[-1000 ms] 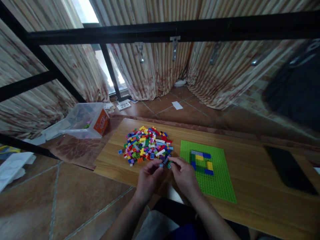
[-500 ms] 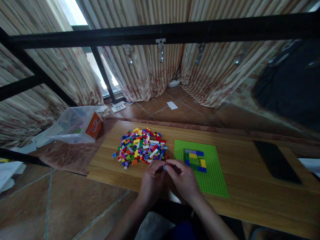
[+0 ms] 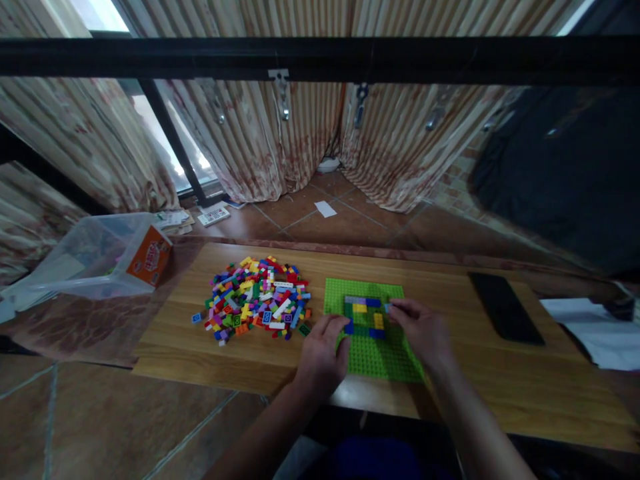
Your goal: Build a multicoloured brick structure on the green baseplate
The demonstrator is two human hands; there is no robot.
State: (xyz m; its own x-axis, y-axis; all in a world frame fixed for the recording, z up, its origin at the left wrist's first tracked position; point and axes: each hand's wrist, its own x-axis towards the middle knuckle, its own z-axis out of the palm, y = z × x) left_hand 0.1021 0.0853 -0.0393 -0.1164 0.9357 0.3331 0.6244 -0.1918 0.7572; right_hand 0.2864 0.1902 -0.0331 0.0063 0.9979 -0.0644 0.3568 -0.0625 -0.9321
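While narrow around a pale-blue brick (image 3: 387, 308), right grip (image 3: 423, 331) beside the brick frame (image 3: 379, 321).

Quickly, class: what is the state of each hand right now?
Left hand: open, beside the brick build.
Right hand: closed, holding a small light-blue brick.

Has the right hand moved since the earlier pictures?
Yes, rightward: judged against the green baseplate, the right hand has gone from the plate's left edge to its right side.
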